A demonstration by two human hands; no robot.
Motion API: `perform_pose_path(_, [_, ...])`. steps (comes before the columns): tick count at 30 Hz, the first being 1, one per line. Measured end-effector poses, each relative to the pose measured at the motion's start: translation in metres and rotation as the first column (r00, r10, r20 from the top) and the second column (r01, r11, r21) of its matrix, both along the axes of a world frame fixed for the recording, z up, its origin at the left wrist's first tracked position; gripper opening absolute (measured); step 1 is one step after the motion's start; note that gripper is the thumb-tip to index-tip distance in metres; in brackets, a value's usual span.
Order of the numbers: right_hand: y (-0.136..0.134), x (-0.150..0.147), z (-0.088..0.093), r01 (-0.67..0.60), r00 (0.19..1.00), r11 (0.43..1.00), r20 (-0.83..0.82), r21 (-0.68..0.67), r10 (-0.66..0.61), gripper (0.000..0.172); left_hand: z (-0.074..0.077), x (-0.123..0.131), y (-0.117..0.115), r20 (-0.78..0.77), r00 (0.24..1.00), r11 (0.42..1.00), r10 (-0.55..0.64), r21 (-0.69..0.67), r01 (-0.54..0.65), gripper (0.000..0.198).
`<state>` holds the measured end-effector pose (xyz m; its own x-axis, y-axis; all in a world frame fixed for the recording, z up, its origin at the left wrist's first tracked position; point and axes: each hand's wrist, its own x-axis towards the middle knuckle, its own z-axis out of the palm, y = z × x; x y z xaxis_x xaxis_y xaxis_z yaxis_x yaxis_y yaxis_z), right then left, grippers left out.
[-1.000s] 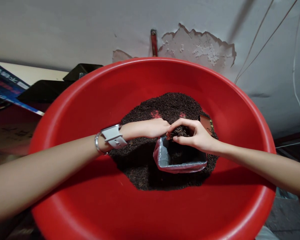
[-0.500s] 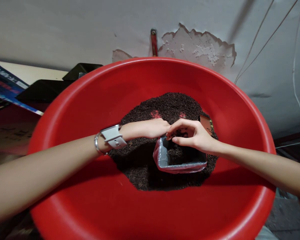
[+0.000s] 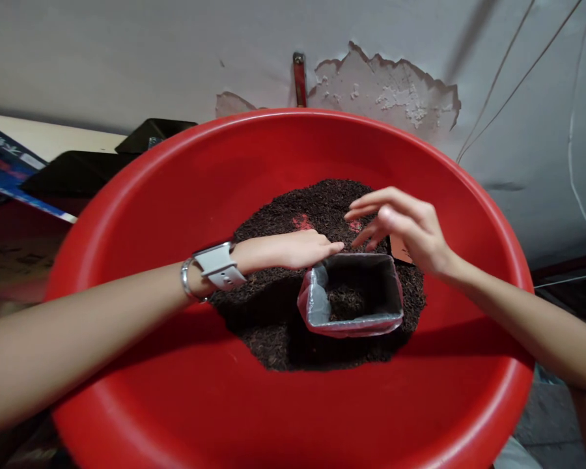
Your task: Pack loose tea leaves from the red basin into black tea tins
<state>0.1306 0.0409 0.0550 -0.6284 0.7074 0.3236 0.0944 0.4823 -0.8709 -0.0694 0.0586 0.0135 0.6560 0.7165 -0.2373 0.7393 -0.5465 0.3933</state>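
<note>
A big red plastic basin (image 3: 293, 417) holds a heap of dark, dry, loose tea leaves (image 3: 273, 345). On the heap stands an upright, open-topped plastic bag (image 3: 351, 329), boxy and silver-lined, with some leaves at its bottom. My left hand (image 3: 303, 249) is closed at the bag's back left corner, one finger or the thumb lying along the rim; its other fingers are hidden. My right hand (image 3: 410, 228) hovers open above the bag's back right corner, fingers apart and holding nothing. Partly behind it, a small orange-brown card or box (image 3: 399, 249) with a dark edge rests on the leaves.
A white wall (image 3: 127, 52) with peeling paint rises behind the basin. Dark trays (image 3: 78, 172) and a blue printed sheet (image 3: 14, 163) lie to the left. Thin cords (image 3: 508, 71) hang at the right.
My right hand has lifted from the bag's mouth, moved up and right, and spread its fingers. The bag's inside now shows. My left hand stays at the corner.
</note>
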Motion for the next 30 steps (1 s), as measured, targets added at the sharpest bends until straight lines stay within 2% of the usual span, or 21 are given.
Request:
perform_pose_path(2, [0.013,0.006,0.004,0.176,0.982,0.984,-0.064,-0.008,-0.176,0.037,0.001,0.001,0.000,-0.062,0.998,0.999,0.005,-0.051,-0.008,0.055])
perform_pose_path(4, [0.029,0.011,0.004,0.331,0.937,0.942,-0.102,-0.045,-0.334,0.035,0.003,0.002,0.001,-0.074,0.997,0.998,0.005,-0.060,-0.010,0.057])
perform_pose_path(6, [0.047,0.015,0.000,0.423,0.900,0.898,-0.060,-0.123,-0.432,0.029,0.003,0.002,0.001,-0.070,0.998,0.999,0.003,-0.043,-0.006,0.058])
perform_pose_path(8, [0.066,0.016,-0.011,0.460,0.888,0.866,0.095,-0.196,-0.450,0.024,0.003,0.002,0.000,-0.084,0.996,1.000,-0.010,-0.008,0.009,0.058])
perform_pose_path(10, [0.090,0.016,-0.027,0.484,0.844,0.853,0.359,-0.194,-0.398,0.026,0.004,0.002,-0.002,-0.119,0.993,0.998,-0.016,0.061,0.023,0.056])
perform_pose_path(11, [0.103,0.016,-0.036,0.497,0.782,0.854,0.506,-0.153,-0.365,0.030,0.004,0.002,-0.004,-0.141,0.990,0.994,-0.014,0.104,0.029,0.054])
perform_pose_path(13, [0.131,0.016,-0.057,0.520,0.570,0.854,0.737,0.018,-0.363,0.039,0.006,0.003,-0.007,-0.184,0.983,0.983,0.002,0.180,0.032,0.049])
perform_pose_path(15, [0.158,0.017,-0.077,0.569,0.451,0.816,0.790,0.103,-0.415,0.050,0.008,0.004,-0.010,-0.212,0.977,0.976,0.015,0.216,0.032,0.046])
perform_pose_path(17, [0.182,0.019,-0.095,0.642,0.349,0.750,0.810,0.159,-0.471,0.063,0.009,0.005,-0.013,-0.223,0.975,0.970,0.002,0.239,0.053,0.044])
perform_pose_path(19, [0.200,0.018,-0.111,0.693,0.280,0.697,0.820,0.186,-0.498,0.076,0.008,0.007,-0.014,-0.226,0.974,0.956,-0.027,0.279,0.091,0.041])
perform_pose_path(21, [0.213,0.011,-0.125,0.699,0.272,0.687,0.815,0.198,-0.512,0.085,0.007,0.008,-0.015,-0.217,0.975,0.941,-0.044,0.319,0.113,0.037])
perform_pose_path(24, [0.226,-0.012,-0.139,0.645,0.334,0.732,0.781,0.219,-0.528,0.089,0.005,0.009,-0.015,-0.188,0.981,0.935,-0.043,0.339,0.106,0.035])
perform_pose_path(26, [0.232,-0.034,-0.142,0.544,0.400,0.805,0.769,0.239,-0.498,0.091,0.003,0.011,-0.015,-0.166,0.985,0.937,-0.037,0.337,0.092,0.035])
perform_pose_path(28, [0.235,-0.055,-0.142,0.386,0.466,0.889,0.779,0.246,-0.419,0.092,0.002,0.012,-0.015,-0.144,0.989,0.939,-0.031,0.334,0.078,0.037])
perform_pose_path(30, [0.233,-0.071,-0.139,0.225,0.509,0.945,0.798,0.238,-0.322,0.092,0.001,0.012,-0.015,-0.124,0.992,0.939,-0.028,0.337,0.069,0.039])
